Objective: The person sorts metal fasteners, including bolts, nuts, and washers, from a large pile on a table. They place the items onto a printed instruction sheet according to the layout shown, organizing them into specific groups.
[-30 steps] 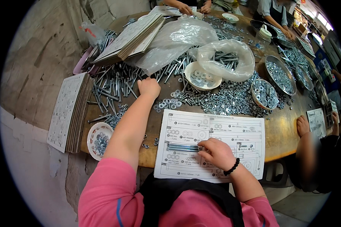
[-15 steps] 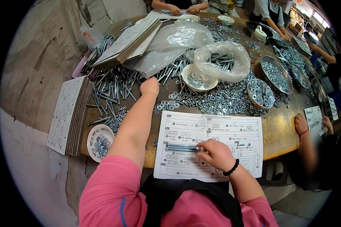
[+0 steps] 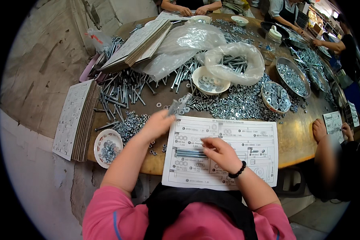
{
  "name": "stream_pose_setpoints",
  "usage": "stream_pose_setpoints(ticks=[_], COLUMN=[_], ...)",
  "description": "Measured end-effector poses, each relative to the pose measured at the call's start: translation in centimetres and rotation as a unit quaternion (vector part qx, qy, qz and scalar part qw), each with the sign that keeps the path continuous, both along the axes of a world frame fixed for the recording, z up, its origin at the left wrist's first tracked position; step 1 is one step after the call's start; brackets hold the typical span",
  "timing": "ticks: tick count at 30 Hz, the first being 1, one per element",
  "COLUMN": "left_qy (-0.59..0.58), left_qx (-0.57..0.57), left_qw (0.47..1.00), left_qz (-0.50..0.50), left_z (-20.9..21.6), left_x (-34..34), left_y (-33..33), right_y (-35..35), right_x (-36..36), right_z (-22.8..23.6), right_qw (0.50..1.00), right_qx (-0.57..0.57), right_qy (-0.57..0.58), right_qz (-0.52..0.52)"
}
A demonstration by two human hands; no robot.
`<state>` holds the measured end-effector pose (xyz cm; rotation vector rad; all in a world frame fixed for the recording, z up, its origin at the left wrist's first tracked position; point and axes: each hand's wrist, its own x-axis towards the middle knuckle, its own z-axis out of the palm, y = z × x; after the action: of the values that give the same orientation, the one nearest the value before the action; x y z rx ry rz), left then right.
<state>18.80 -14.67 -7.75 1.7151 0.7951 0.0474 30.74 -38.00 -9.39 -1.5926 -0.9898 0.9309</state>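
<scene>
My left hand (image 3: 159, 125) is closed around a few silvery bolts (image 3: 181, 105), blurred by motion, at the upper left corner of a printed parts sheet (image 3: 244, 131). Several long bolts (image 3: 189, 153) lie side by side on the middle of that sheet. Beside their right ends hovers or rests my right hand (image 3: 224, 156), fingers apart and gripping nothing; whether it touches the bolts I cannot tell. Beyond my left hand spreads a pile of loose long bolts (image 3: 126, 90). Flat washers and small nuts (image 3: 137, 122) are scattered near my left wrist.
Stacks of printed boards (image 3: 78, 120) stand at the left, another (image 3: 134, 48) behind. Clear plastic bags (image 3: 180, 42) cover part of the bolts. Bowls of washers (image 3: 276, 98) and nuts (image 3: 108, 150), and a metal tray of nuts (image 3: 293, 78), surround a nut heap (image 3: 238, 104). Co-workers' hands (image 3: 319, 130) work at right.
My left hand has come back from the bolt pile toward the sheet, now with bolts in it. My right hand has shifted slightly up and left, its fingers lifting off the lying bolts.
</scene>
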Motion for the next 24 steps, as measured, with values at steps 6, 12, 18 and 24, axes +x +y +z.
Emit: stream_pose_setpoints(ticks=[6,12,18,24], left_qy=[-0.162,-0.115,-0.129,-0.184], left_qx=[-0.138,-0.007,0.184,0.294], left_qw=[0.964,0.948,0.954,0.916], left_qz=[-0.163,-0.296,-0.197,-0.201], left_z=[1.1,0.9,0.8,-0.9], left_x=[-0.2,1.3,1.5,1.8], left_y=[-8.8,-10.0,-9.3,-11.5], right_y=[1.6,-1.2,-4.6,-5.2], right_x=[-1.5,0.3,3.8,2.8], right_z=[0.3,0.5,1.3,-1.3], right_qw=[0.933,0.948,0.960,0.783], right_qx=[0.138,0.104,-0.007,-0.131], right_qy=[0.331,0.302,-0.259,-0.608], right_qz=[0.014,-0.008,-0.102,-0.016])
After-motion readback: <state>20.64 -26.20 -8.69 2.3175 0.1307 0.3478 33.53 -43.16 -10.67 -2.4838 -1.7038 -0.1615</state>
